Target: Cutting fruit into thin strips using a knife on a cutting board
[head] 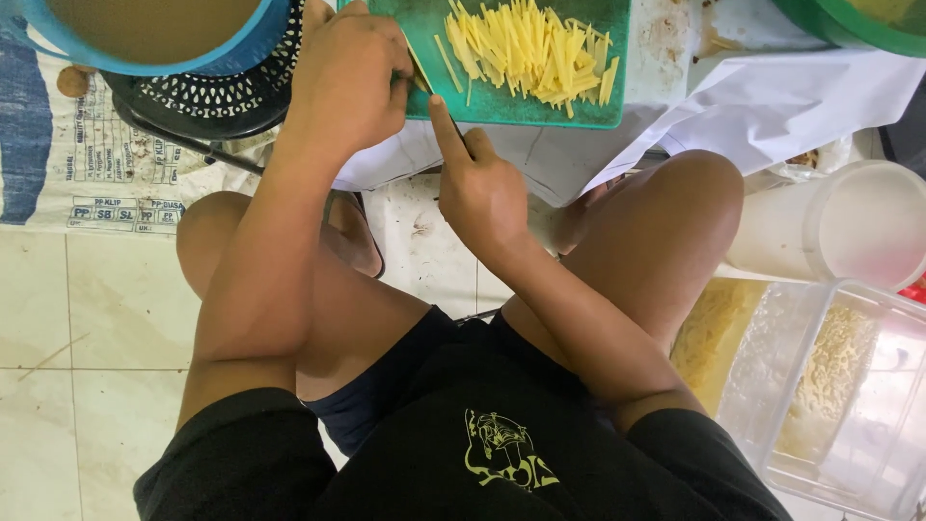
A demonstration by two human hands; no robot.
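The pale tiled floor (58, 318) carries a printed woven sack (68, 154) at the upper left, white paper sheets (772, 106) under a green cutting board (502, 101), a black perforated basket (222, 92), a white round tub (849, 227) and a clear plastic container (849, 396) at right.

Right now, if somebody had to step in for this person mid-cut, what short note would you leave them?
Left hand: pressing down at the near left edge of the green plastic cutting board, fingers curled over whatever is being cut.
Right hand: gripping a knife handle, forefinger stretched along the top; the blade is mostly hidden.
Done: a pile of thin pale yellow strips lies on the board.
Left: the piece under the left hand is hidden, so how much is uncut cannot be told.
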